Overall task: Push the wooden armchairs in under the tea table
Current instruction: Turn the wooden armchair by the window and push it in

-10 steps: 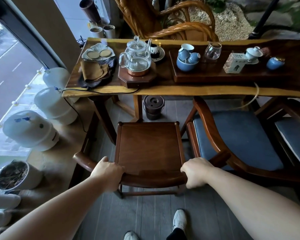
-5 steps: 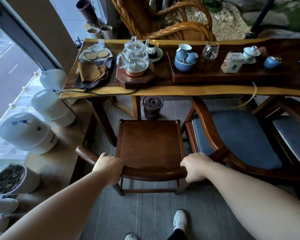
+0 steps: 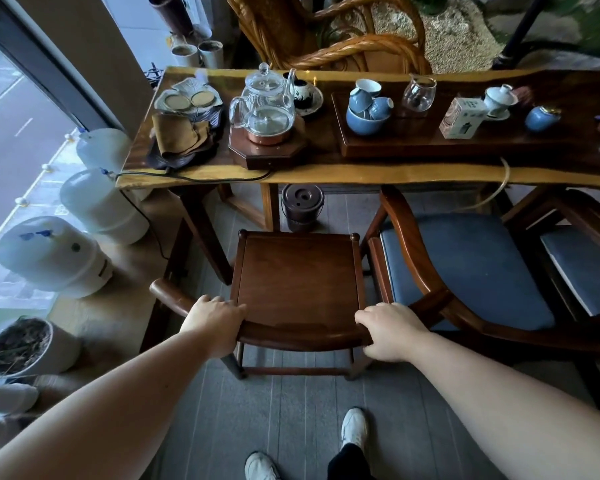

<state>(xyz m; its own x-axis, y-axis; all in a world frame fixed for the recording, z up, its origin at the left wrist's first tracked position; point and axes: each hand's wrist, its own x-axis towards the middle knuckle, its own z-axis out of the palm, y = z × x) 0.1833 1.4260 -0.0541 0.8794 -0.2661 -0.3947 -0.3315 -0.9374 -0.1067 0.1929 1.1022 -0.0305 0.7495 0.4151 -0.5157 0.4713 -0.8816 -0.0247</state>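
Observation:
A dark wooden armchair (image 3: 298, 275) with a bare square seat stands in front of the long tea table (image 3: 378, 173), its front edge near the table's legs. My left hand (image 3: 212, 315) and my right hand (image 3: 388, 327) both grip its curved back rail, one at each side. To its right stands a second armchair (image 3: 465, 268) with a blue cushion, its front tucked under the table edge. A third cushioned armchair (image 3: 582, 265) sits at the far right, partly cut off.
The table carries a glass kettle (image 3: 265, 102), blue cups (image 3: 366, 105), a box and other tea ware. A small brown bucket (image 3: 302, 207) stands under the table ahead of the bare chair. White water tanks (image 3: 54, 256) and a planter (image 3: 28, 346) line the left wall.
The bare armchair has slid a little forward toward the table with both hands still on its back rail. The other chairs have not moved.

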